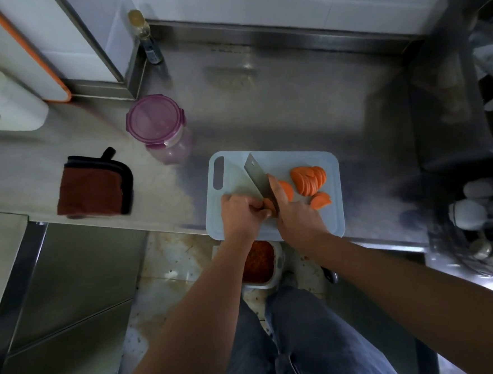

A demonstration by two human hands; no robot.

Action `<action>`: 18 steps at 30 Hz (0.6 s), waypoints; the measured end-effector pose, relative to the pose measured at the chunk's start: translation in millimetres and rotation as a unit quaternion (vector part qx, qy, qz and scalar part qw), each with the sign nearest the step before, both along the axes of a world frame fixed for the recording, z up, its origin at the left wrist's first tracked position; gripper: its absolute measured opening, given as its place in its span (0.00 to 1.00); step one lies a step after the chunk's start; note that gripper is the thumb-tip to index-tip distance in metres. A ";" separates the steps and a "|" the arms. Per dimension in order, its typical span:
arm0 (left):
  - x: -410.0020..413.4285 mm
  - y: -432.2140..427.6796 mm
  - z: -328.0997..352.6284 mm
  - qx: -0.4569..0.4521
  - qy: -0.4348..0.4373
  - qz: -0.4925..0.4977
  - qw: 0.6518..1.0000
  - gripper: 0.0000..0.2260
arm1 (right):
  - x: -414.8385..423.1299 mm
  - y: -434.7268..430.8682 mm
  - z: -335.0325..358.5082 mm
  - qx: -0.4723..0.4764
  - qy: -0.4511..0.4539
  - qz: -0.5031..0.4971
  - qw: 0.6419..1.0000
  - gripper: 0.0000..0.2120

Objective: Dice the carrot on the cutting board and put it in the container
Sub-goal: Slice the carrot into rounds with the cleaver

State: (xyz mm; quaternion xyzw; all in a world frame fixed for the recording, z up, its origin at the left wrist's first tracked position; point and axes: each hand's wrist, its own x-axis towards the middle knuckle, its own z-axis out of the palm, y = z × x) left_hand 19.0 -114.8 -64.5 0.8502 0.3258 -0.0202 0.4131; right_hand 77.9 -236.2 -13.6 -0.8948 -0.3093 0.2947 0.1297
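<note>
Left hand (240,213) pinches carrot stub (268,206) on board (333,220); right hand (295,217) grips knife (255,174), blade against stub. Slices (309,180) fanned on board's right side. Container (258,262) of orange bits below bench (292,110) edge.

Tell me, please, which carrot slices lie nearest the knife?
The half-hidden slices beside the knife, against the right hand; the fanned stack and small pieces lie farther right.

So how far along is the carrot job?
Partly. A fan of carrot slices already lies on the cutting board. The left hand holds a carrot stub while the right hand grips the knife against it. Dicing the slices and putting them away remain.
</note>
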 end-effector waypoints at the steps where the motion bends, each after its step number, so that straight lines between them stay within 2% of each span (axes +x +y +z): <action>1: 0.1 -0.1 1.1 -0.004 0.001 0.002 1.000 0.04 | 1.1 0.4 0.5 0.003 0.000 -0.001 1.000 0.38; 3: 0.5 -0.8 4.4 -0.018 0.001 0.020 1.000 0.02 | 7.7 1.6 1.8 0.021 0.014 -0.006 1.000 0.37; 6: 0.5 -2.7 14.0 -0.009 0.022 0.033 0.999 0.08 | 16.4 3.0 5.0 0.051 0.030 -0.029 0.998 0.36; 10: -1.8 -5.1 16.8 -0.009 0.046 0.016 0.999 0.09 | 26.7 -6.4 9.1 0.081 0.020 -0.077 0.994 0.37; 12: -4.2 -7.2 16.0 0.022 0.039 -0.017 0.999 0.12 | 32.2 -13.1 11.0 0.096 0.026 -0.073 0.992 0.37; 15: -4.5 -12.8 19.3 0.083 0.059 -0.075 0.992 0.22 | 37.4 -19.6 15.1 0.102 0.046 -0.081 0.990 0.36; 18: 0.2 -15.8 20.0 0.125 0.080 -0.090 0.985 0.20 | 34.9 -21.5 16.9 0.093 0.061 -0.072 0.991 0.35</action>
